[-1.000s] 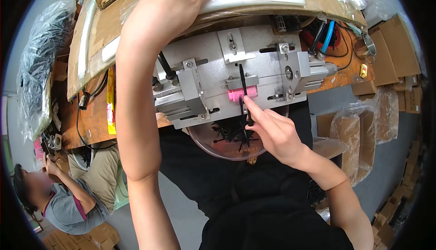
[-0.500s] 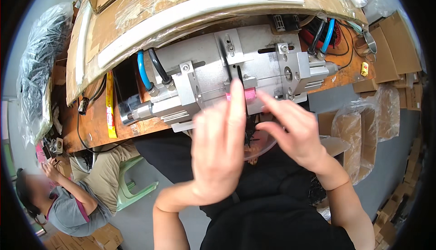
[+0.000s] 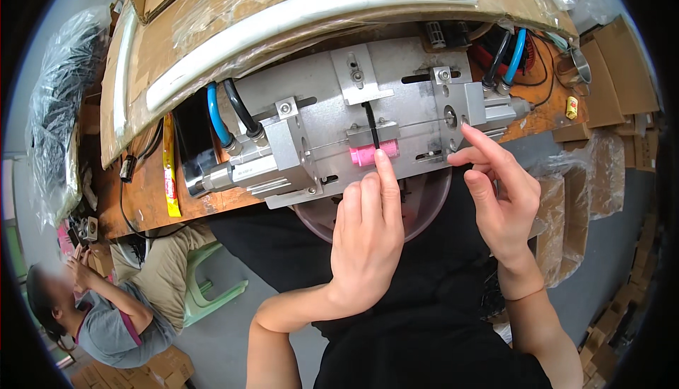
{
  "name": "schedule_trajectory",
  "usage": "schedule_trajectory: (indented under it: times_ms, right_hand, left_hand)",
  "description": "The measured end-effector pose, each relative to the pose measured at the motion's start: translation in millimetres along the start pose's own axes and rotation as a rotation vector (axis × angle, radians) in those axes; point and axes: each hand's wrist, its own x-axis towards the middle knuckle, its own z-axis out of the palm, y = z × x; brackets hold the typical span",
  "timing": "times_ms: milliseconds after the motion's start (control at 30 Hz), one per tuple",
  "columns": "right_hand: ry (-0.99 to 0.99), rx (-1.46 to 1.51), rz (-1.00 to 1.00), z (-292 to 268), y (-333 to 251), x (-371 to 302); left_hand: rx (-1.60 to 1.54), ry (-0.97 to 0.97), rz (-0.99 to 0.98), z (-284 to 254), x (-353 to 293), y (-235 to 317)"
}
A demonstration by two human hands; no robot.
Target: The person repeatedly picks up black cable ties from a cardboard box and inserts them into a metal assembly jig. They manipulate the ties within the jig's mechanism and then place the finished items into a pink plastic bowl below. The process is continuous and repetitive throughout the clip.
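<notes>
My left hand (image 3: 369,237) is over the near edge of a flat metal fixture (image 3: 407,102), its index finger stretched forward and the other fingers bent. That fingertip touches the near end of a thin black strip (image 3: 373,122), where the strip crosses a pink block (image 3: 363,155). The strip's far end meets an upright metal bracket (image 3: 357,81). My right hand (image 3: 506,201) hovers at the fixture's right side with fingers apart and nothing held. Below the fixture's front edge, a clear bowl (image 3: 426,221) with dark pieces is partly hidden by my left hand.
Metal cylinders (image 3: 265,170) with blue and black hoses (image 3: 218,117) flank the fixture. A plastic-wrapped cardboard sheet (image 3: 233,21) overhangs it behind. A yellow packet (image 3: 170,170) lies on the wooden bench at left. Another person (image 3: 117,311) sits lower left; cartons (image 3: 559,240) stand right.
A longer dark piece that stood over the bracket no longer shows there. My left hand has drawn back toward me and slightly right; my right hand has moved right, away from the pink block.
</notes>
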Motion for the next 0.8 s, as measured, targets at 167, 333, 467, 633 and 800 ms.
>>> schedule_trajectory:
  times_ms: [167,333,467,633,800]
  right_hand:
    - [0.012,0.011,-0.001,1,-1,0]
    - [-0.016,-0.061,-0.055,-3,-5,12]
    - [0.042,-0.204,-0.247,-6,-13,57]
    - [0.137,-0.408,-0.725,23,-9,198]
    - [-0.197,-0.43,-0.557,71,-16,275]
  left_hand:
    - [-0.009,-0.013,0.015,-1,3,-2]
    - [-0.046,-0.064,0.029,-13,4,-6]
    - [-0.097,0.073,0.094,-44,47,-42]
    - [0.047,0.386,-0.021,-56,189,-156]
    - [-0.144,0.124,-0.094,-56,223,-180]
